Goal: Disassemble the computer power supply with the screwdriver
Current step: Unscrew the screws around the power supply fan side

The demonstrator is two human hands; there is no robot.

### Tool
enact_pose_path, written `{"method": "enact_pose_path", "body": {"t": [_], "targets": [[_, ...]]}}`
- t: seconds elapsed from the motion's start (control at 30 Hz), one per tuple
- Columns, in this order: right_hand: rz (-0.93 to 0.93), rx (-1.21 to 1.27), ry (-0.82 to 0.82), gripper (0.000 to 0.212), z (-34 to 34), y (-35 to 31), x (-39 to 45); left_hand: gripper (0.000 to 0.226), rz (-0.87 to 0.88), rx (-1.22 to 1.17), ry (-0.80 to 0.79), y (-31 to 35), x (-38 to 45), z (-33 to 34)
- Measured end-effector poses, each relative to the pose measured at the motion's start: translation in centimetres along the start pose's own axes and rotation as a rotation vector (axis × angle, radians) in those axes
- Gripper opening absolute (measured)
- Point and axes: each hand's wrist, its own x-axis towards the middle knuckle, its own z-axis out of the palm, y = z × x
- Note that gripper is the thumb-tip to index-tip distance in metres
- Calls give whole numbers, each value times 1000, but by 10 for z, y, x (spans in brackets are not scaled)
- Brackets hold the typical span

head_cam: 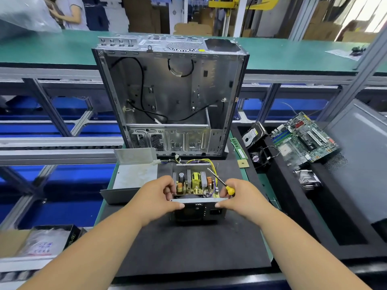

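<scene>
Head view, black mat (pixel 188 248), green conveyor (pixel 52 51), cardboard boxes (pixel 322 31) behind

Your screwdriver (pixel 227 186) shows a yellow handle. Power supply (pixel 195 185): yellow and copper-orange parts, silver fins. Mat (pixel 188 248) black. At two o'clock, motherboard (pixel 303 141) green with blue slots.

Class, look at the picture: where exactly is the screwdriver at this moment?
In the head view, the screwdriver is right of centre, its yellow handle gripped in the right hand, with the shaft angled up-left over the open power supply that both hands hold.
</scene>
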Motion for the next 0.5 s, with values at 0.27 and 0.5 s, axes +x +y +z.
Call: {"method": "enact_pose_path", "body": {"t": [0.27, 0.5], "targets": [[-62, 103, 20, 26, -33, -19, 8, 32, 5, -280, -41, 26, 9, -24], [-23, 116, -1, 21, -45, -36, 18, 28, -31, -275, -8, 33, 25, -34]]}}
